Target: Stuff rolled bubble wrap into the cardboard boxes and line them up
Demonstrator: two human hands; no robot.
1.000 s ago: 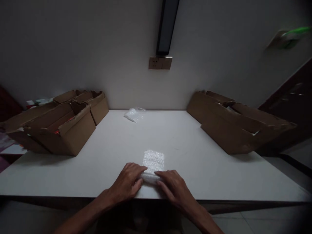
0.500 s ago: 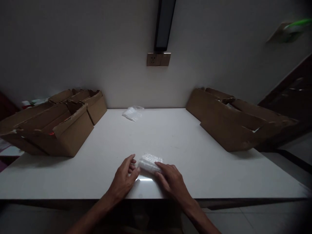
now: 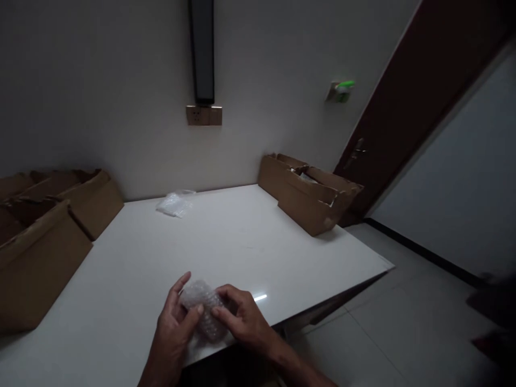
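Note:
A small bundle of clear bubble wrap [image 3: 205,309] is between my two hands near the table's front edge, tilted upright. What it encloses, if anything, cannot be made out. My left hand [image 3: 175,322] grips its left side, the thumb pressed on the near face and the fingers behind. From the right, my right hand [image 3: 239,314] holds it with the thumb on the near face and the index finger along the top edge. Farther back on the white table [image 3: 217,247] lies a flat, crumpled piece of clear plastic wrap [image 3: 176,204].
Open cardboard boxes [image 3: 44,252] stand along the table's left side. More cardboard boxes [image 3: 302,201] sit at the back right. Behind the table, the wall carries a socket plate [image 3: 204,115] below a dark vertical panel [image 3: 202,54]. A dark red door [image 3: 387,102] is at the right.
The view has swung to the right. The bubble wrap bundle has gone from lying on the table to tilted upright, and my left hand has closed on it alongside my right.

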